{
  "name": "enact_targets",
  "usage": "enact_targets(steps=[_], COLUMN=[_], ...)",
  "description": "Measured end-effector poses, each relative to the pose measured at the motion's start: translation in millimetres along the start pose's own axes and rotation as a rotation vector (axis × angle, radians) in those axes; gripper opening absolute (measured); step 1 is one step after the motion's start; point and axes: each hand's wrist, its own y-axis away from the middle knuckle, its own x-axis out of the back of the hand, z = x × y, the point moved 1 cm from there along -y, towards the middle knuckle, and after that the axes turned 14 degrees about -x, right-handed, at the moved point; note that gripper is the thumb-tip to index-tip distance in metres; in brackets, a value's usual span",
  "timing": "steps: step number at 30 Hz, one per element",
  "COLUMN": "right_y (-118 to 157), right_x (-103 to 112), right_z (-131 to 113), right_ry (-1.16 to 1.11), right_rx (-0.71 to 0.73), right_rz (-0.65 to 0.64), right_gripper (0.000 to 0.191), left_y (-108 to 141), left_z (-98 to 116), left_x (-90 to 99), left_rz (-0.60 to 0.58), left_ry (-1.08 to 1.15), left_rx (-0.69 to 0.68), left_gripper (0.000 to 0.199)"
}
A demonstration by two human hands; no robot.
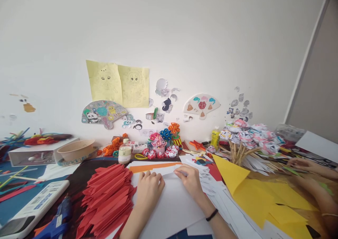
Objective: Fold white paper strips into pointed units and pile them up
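Note:
A large white paper sheet [174,207] lies in front of me, its far edge lifted or folded slightly. My left hand [151,189] rests on its left part, fingers curled down against the paper. At the far edge, my right hand [188,179] pinches the paper between thumb and fingers; a dark band circles that wrist. Beneath and beyond the sheet, an orange sheet [142,168] shows. A pile of folded red paper strips [108,200] is just left of my left hand. Folded white paper strips [224,196] lie to the right of my right hand.
Yellow sheets [253,196] lie at right, near another person's hands [303,165]. A blue glue gun [59,218] and a white boxed device [34,207] sit at left. A bottle [125,152], paper flowers [158,142] and a bunch of paper blooms [250,136] stand along the wall.

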Motion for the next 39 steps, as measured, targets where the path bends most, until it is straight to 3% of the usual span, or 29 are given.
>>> enact_targets(steps=[4, 6, 9, 12, 16, 23, 30, 39], right_y=[-3.5, -3.2, -0.3, 1.7, 2.2, 8.3, 6.1, 5.4], right_x=[9.9, 8.6, -0.5, -7.3, -8.7, -15.2, -13.6, -13.4], right_z=[0.9, 1.3, 0.9, 1.4, 3.4, 2.0, 1.1, 3.2], right_ry=[-0.039, -0.04, -0.031, 0.002, 0.026, 0.092, 0.065, 0.061], right_rx=[-0.063, -0.07, -0.027, -0.009, -0.006, 0.053, 0.049, 0.039], right_rz=[0.159, 0.121, -0.055, -0.118, -0.124, -0.176, -0.171, -0.14], right_gripper=[0.014, 0.014, 0.013, 0.012, 0.01, 0.008, 0.007, 0.015], left_y=[1.0, -0.1, -2.6, -4.2, -3.9, -2.7, -3.1, -4.6], left_z=[-4.4, -3.2, 2.7, 8.1, 10.6, 17.4, 18.6, 22.6], left_x=[-3.2, -3.2, -0.1, 4.7, 7.5, 0.6, 5.5, 5.5], left_rz=[-0.031, -0.015, 0.027, 0.088, 0.168, 0.082, 0.09, 0.095], left_ry=[-0.007, 0.002, 0.016, 0.029, 0.043, 0.087, 0.217, 0.176], left_rx=[0.019, 0.023, -0.002, -0.003, -0.024, -0.148, -0.133, -0.158], left_gripper=[0.028, 0.027, 0.027, 0.025, 0.021, 0.016, 0.015, 0.017])
